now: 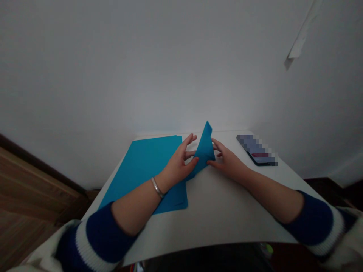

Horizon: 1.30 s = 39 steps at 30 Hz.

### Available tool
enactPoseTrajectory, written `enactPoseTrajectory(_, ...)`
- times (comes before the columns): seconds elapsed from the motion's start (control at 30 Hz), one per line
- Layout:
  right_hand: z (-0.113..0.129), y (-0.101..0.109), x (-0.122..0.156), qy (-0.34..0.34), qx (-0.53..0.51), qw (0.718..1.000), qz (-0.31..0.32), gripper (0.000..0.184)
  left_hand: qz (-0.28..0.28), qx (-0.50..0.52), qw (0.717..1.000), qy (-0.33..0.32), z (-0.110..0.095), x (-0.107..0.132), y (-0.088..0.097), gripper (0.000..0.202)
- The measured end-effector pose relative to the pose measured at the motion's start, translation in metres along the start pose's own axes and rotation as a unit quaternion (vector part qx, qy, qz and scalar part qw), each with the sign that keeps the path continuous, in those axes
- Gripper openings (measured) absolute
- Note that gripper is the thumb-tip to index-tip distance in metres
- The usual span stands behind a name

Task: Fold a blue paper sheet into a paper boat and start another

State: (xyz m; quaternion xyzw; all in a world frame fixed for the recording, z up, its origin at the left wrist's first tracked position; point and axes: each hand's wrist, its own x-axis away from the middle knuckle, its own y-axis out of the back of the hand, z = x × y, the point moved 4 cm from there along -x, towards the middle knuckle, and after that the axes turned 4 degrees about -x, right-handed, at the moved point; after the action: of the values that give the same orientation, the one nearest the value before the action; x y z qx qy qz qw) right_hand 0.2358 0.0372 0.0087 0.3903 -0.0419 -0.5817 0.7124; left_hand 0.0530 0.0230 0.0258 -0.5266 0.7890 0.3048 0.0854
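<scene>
A folded piece of blue paper [204, 148] is held up between my two hands, its narrow point upward. My left hand [183, 160] pinches its left side, thumb in front and a finger behind, with the other fingers spread. On the right edge, my right hand [222, 156] grips the paper with its thumb at the lower corner and fingers partly behind it. Under my left forearm lie flat blue sheets [150, 162], stacked with edges slightly offset. Some of the folded paper's back is hidden.
A phone [256, 151] with a blurred-out screen lies at the right of the white table [215, 215]. A pale wall [181, 75] rises behind the table. Wooden furniture [34, 196] stands at the left, and a white strip [300, 41] hangs at upper right.
</scene>
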Motion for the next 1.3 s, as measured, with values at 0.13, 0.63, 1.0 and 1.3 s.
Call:
enactPoseTrajectory(0.13,0.000,0.002,0.001,-0.040,-0.034,0.998,-0.035,0.070,0.045,0.041,0.998,-0.010,-0.002,0.002,-0.004,0.060)
enactPoseTrajectory(0.63,-0.001,-0.017,0.004,-0.075,-0.256,0.961,0.072,0.095,0.090,-0.026,0.995,0.032,0.006,0.002,-0.008,0.044)
enactPoseTrajectory(1.0,-0.001,-0.018,0.005,-0.082,-0.242,0.965,0.050,0.088,0.059,0.023,0.990,0.126,0.017,-0.002,-0.009,0.047)
enactPoseTrajectory(1.3,0.008,-0.010,0.003,-0.054,-0.177,0.982,0.034,0.058,0.006,-0.015,0.994,0.109,0.012,-0.001,-0.006,0.046)
